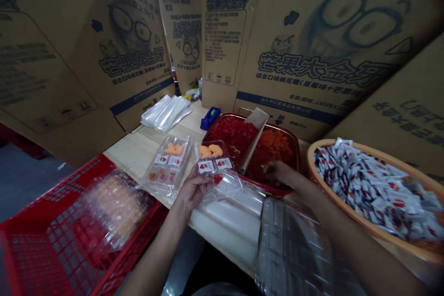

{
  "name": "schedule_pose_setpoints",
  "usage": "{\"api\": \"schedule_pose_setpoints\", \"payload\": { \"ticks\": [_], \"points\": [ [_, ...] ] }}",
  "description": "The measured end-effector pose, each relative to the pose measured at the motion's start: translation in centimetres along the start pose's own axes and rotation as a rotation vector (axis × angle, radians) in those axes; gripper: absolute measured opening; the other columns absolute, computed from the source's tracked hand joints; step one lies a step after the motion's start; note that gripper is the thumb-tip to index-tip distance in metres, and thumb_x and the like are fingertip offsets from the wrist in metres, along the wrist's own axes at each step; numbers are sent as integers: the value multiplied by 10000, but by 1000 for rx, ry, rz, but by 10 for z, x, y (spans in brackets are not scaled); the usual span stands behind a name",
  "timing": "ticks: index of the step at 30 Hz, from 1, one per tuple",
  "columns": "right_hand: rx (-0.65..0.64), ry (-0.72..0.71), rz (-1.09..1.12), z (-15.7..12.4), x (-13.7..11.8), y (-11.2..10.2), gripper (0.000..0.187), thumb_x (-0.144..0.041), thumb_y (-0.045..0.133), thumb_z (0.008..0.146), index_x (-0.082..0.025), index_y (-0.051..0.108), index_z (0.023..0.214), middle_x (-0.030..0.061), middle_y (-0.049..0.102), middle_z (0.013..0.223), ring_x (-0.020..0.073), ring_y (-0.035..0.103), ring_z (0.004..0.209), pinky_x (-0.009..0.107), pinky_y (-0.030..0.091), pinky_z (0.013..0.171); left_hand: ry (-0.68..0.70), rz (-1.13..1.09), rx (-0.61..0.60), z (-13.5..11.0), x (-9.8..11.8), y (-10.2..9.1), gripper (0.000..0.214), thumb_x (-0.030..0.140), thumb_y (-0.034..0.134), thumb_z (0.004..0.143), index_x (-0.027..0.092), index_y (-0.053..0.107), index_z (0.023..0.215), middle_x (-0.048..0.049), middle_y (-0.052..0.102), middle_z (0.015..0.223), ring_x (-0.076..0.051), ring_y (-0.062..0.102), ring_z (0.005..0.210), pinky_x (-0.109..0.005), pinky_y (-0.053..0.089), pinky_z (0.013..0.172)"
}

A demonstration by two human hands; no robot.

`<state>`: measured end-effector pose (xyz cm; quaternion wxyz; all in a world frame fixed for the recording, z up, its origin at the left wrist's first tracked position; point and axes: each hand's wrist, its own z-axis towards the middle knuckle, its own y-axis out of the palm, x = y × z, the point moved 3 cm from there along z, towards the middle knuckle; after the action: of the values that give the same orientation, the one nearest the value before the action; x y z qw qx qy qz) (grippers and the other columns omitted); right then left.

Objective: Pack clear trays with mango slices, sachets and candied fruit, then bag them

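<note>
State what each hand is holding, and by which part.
The left hand grips a clear plastic tray by its near edge. What the right hand holds, if anything, cannot be told.

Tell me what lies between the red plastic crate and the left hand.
The head view shows a second clear tray of orange pieces, on the wooden table, between the red crate and the left hand.

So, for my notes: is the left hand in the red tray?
No, the left hand holds a clear plastic tray; the right hand is over the red tray.
</note>
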<state>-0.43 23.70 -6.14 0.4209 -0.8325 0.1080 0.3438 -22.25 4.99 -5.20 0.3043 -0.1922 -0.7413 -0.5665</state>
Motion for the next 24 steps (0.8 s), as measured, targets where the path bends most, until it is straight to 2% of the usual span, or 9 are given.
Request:
{"api": "schedule_pose_setpoints", "payload": {
  "ticks": [3,6,9,12,17,20,24],
  "points": [
    [80,7,158,-5,-2,-10,99,-141,550,650,-175,484,716,-60,484,551,55,430,414,184,383,417,4,-4,20,0,0,2,737,-44,574,618,276,395,1258,-34,623,1080,-212,608,967,-367,500,823],
    [149,-34,406,-21,-17,-25,176,-200,630,602,-178,517,735,-49,525,616,54,462,469,184,399,453,-5,-13,35,0,-1,3,703,-36,586,621,249,414,1241,-43,633,1046,-208,617,938,-366,504,810],
    [80,-124,623,-44,-48,-27,295,-259,732,510,-177,564,738,-41,562,645,61,486,498,187,393,460,-1,-19,56,2,-3,4,667,-31,590,626,230,430,1219,-47,646,997,-191,628,888,-345,515,771],
    [-96,-213,651,-64,-87,-5,327,-307,754,513,-172,582,758,-41,582,631,49,469,466,186,370,448,12,-38,72,3,-6,6,626,-14,594,643,242,443,1193,-28,655,920,-165,638,797,-315,527,703],
    [-295,-309,612,-74,-134,57,276,-304,724,538,-152,579,715,-47,559,594,56,462,487,188,372,448,-5,-88,103,6,-11,5,456,80,618,682,226,483,1092,-10,640,828,-125,615,610,-280,527,573],
    [-293,-339,577,-68,-142,81,235,-299,692,549,-151,580,693,-47,547,575,63,451,485,192,361,431,-10,-112,88,6,-12,4,356,170,604,729,213,486,1062,-25,633,815,-139,616,598,-281,521,538],
    [-239,-340,570,-61,-140,89,195,-298,659,564,-152,581,665,-54,541,553,49,410,451,191,337,427,-22,-144,63,6,-12,5,324,242,581,764,205,483,1071,-40,632,838,-144,621,618,-301,529,570]
  ]
}}
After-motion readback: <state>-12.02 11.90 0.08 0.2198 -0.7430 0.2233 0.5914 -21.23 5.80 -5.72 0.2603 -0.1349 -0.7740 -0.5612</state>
